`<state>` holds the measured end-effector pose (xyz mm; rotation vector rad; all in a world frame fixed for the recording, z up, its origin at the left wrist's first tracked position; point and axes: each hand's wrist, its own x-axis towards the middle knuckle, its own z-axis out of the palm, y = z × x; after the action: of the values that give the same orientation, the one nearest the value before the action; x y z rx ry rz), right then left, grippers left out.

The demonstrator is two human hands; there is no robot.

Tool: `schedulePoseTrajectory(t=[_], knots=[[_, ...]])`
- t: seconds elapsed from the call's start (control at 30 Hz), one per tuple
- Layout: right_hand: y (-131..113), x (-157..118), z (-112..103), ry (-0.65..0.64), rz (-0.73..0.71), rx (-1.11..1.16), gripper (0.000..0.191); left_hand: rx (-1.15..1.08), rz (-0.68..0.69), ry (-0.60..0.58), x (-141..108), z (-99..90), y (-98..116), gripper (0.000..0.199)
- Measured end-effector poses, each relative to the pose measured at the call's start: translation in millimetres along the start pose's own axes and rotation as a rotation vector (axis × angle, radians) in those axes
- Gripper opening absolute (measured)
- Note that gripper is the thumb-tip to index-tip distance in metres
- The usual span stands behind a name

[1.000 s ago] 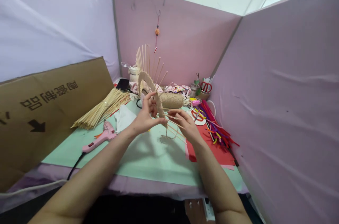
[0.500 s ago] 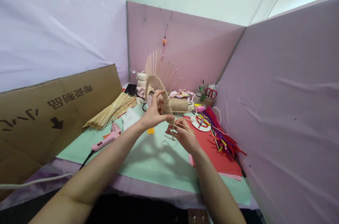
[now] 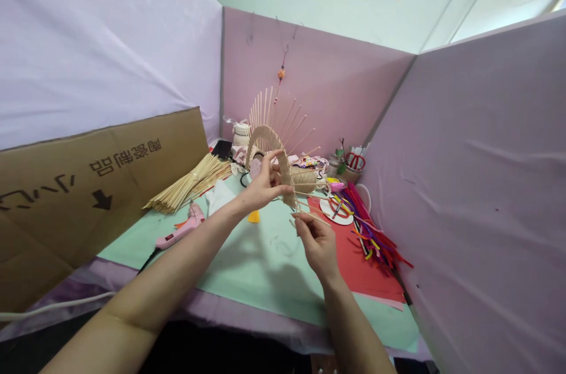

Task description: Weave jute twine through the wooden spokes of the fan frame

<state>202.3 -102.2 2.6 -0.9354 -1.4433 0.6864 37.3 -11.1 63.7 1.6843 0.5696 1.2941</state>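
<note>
A curved, woven-looking beige band (image 3: 269, 134) stands raised above the table, with many thin sticks (image 3: 294, 121) fanning out from its outer edge. My left hand (image 3: 266, 183) grips the band's near right part between thumb and fingers. At the band's lower end, my right hand (image 3: 315, 236) has its thumb and fingertips pinched together around a thin pale strand or stick, whose end is too small to make out. Some sticks pass just above the right hand's fingers.
A pink glue gun (image 3: 182, 230) and bundled sticks (image 3: 188, 184) lie at left beside cardboard (image 3: 106, 185). At right are red paper (image 3: 360, 262), coloured pipe cleaners (image 3: 375, 232) and a pot with red scissors (image 3: 355, 160). Behind the band is a twine spool (image 3: 305, 180).
My right hand has moved slightly down and right, away from my left thumb, pinching the strand. My left hand still holds the band. The whole view has shifted a little.
</note>
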Motion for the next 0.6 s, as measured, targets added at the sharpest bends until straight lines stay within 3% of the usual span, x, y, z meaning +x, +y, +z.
schedulePoseTrajectory(t=[0.17,0.4,0.6], knots=[[2,2,5,0.006,-0.039,-0.126,0.019,-0.032,0.005,-0.026,-3,-1.8,4,0.09],[0,1,6,-0.022,-0.132,-0.231,0.017,0.052,0.026,-0.015,-6,4.5,9,0.111],[-3,1,1,-0.009,-0.217,-0.259,0.014,0.088,0.003,0.003,-7,3.1,13,0.107]])
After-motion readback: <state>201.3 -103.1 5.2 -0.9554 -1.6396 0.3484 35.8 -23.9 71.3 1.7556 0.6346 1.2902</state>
